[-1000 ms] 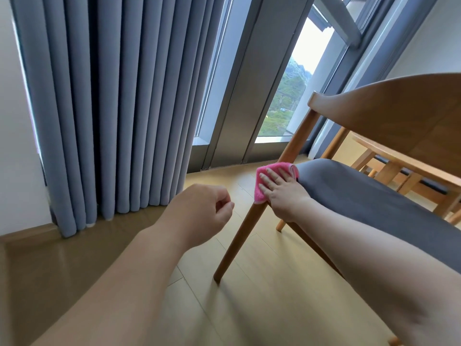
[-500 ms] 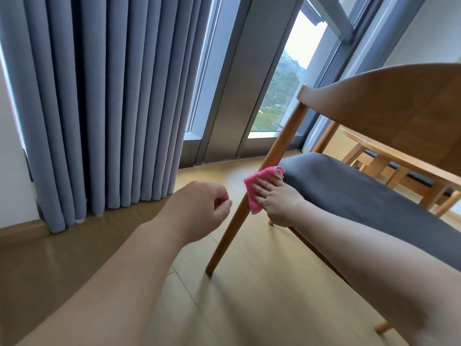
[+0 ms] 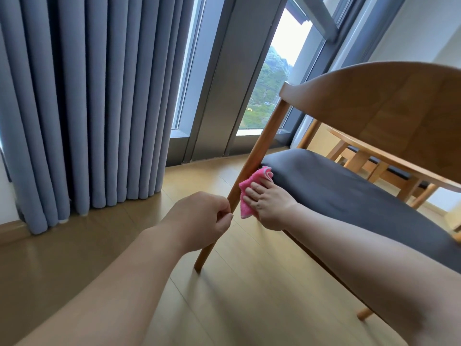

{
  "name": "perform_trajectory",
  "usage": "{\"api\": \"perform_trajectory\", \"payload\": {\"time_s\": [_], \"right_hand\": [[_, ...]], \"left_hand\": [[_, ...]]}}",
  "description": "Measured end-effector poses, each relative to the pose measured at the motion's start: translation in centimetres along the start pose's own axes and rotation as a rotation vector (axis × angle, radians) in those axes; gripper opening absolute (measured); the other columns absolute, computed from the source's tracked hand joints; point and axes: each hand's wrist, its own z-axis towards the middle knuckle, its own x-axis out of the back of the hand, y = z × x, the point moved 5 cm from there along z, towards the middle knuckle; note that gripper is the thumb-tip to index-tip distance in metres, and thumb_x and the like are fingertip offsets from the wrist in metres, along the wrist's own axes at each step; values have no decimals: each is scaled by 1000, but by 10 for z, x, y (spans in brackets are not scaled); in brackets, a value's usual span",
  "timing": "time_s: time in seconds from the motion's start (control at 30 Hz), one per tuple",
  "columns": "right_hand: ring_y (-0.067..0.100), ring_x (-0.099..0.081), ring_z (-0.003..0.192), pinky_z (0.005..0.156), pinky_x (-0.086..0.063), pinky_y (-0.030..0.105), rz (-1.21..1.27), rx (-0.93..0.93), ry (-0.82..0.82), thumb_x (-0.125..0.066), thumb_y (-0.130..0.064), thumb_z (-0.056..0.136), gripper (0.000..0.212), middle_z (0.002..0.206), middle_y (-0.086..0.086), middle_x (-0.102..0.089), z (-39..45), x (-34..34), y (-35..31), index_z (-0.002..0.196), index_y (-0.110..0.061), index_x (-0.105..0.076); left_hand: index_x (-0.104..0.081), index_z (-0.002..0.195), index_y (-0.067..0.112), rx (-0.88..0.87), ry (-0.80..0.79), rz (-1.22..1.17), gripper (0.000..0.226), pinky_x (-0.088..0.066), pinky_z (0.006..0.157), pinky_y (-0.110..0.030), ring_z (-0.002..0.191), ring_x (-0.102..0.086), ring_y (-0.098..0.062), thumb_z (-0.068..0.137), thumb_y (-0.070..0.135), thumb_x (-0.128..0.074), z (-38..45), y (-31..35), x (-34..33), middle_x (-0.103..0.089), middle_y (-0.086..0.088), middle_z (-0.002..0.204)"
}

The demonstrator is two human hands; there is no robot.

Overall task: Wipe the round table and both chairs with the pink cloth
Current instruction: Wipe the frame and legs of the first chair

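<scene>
Right hand (image 3: 268,208) presses pink cloth (image 3: 249,193) flat-fingered against chair leg (image 3: 252,161); left hand (image 3: 207,218) curled, empty. Advise full-length strokes.

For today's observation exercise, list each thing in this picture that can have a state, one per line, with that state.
Pink cloth: bunched, pressed against the chair's wooden leg at the seat edge.
Right hand: fingers straight, pressing the cloth.
Left hand: fingers curled, holding nothing.
Wooden chair with grey seat cushion: standing on the floor.
Blue-grey curtain: gathered in folds beside the window.
</scene>
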Motion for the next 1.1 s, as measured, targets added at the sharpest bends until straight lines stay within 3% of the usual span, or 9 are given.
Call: {"api": "perform_trajectory", "payload": {"time_s": [0.07,0.17,0.33,0.47,0.73,0.8,0.9,1.0,1.1], "right_hand": [[28,6,148,116,14,51,79,-45,19,-16,-56,99,67,161,4,-5,4,3,1,154,-18,-9],[28,16,146,114,17,52,71,-75,-15,-14,-54,100,64,161,5,5,12,1,4,153,-20,-5],[33,17,145,106,23,54,-4,-115,-10,-43,-36,98,70,161,7,9,12,-3,3,153,-21,-4],[32,11,147,106,20,53,-44,-85,20,-48,-30,96,70,162,7,0,0,-3,3,154,-20,-10],[33,10,147,112,17,53,-101,15,-28,-35,-28,100,60,161,7,-2,-77,-30,-5,153,-20,-8],[32,11,146,109,21,52,-101,23,-64,-33,-26,100,59,161,7,-1,-100,-39,-8,153,-20,-8],[32,14,146,94,40,48,-105,59,-123,-29,-22,101,57,161,8,1,-139,-55,-11,153,-17,-5],[29,22,144,92,41,46,-101,115,-194,-24,-20,101,57,161,8,6,-181,-70,-13,150,-16,4],[25,34,135,94,42,47,-39,136,-208,-26,-20,100,55,160,6,7,-227,-87,-17,142,-16,10]], "left_hand": [[-64,84,26,-6,-10,-1,18,-56,65,-29,65,-58,-8,94,36,-52,0,2,-1,-59,11,70],[-64,85,27,-5,0,5,18,-57,66,-31,67,-59,-8,93,36,-52,0,0,1,-60,11,71],[-61,81,28,-9,11,12,17,-56,64,-28,65,-58,-7,94,35,-52,2,-3,2,-58,13,69],[-66,86,24,-23,-25,-6,19,-56,65,-27,66,-60,-8,94,34,-53,3,-1,-8,-61,11,71],[-64,81,28,-106,-59,-6,18,-59,63,-34,63,-60,-7,92,38,-54,14,19,-33,-62,12,70],[-63,77,27,-146,-67,19,21,-58,61,-35,61,-59,-7,92,38,-53,16,30,-39,-61,11,67],[-62,74,25,-224,-80,46,24,-55,59,-36,60,-55,-9,92,37,-51,16,47,-50,-58,9,63],[-62,75,23,-289,-142,58,25,-52,56,-31,62,-54,-9,93,35,-49,14,65,-65,-58,9,66],[-56,71,26,-364,-196,52,24,-37,51,-20,63,-52,-10,93,32,-50,10,82,-80,-57,10,67]]}}
